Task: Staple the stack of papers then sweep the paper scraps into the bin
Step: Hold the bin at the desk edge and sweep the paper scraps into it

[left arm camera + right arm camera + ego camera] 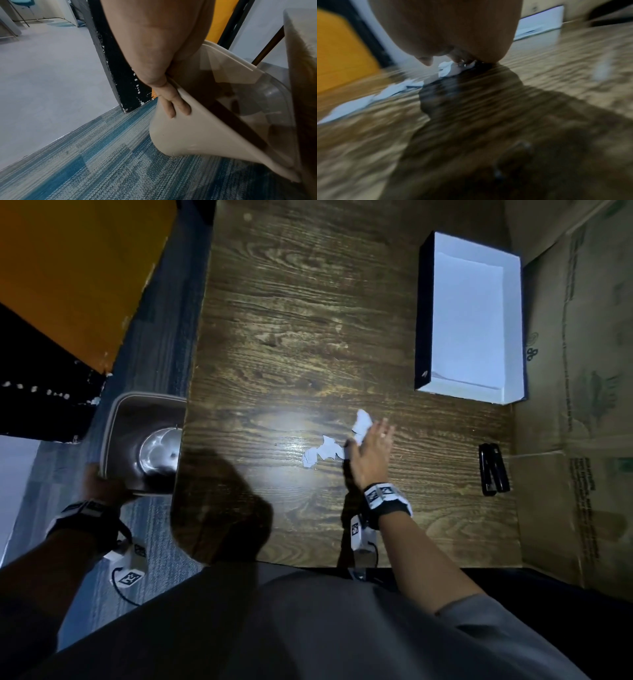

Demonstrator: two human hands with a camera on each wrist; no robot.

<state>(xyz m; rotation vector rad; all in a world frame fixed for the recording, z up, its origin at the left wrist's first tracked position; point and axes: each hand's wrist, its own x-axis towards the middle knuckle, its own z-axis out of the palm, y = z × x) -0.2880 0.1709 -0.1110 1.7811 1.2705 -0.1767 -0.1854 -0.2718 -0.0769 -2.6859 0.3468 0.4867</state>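
White paper scraps (325,450) lie on the dark wooden table (291,320), blurred in the right wrist view (395,88). My right hand (371,450) stands on edge just right of them with straight fingers, touching the nearest scrap (362,422). My left hand (99,482) grips the rim of a beige bin (144,440), tilted against the table's left edge; its fingers (173,106) wrap the outer wall (197,128). The stack of papers (467,323) lies in a white box with dark sides (423,313) at back right. A black stapler (493,469) rests at the right.
A cardboard wall (582,371) runs along the table's right side. An orange panel (68,275) stands at the back left above blue carpet (102,155). Something shiny and metallic (159,448) shows inside the bin.
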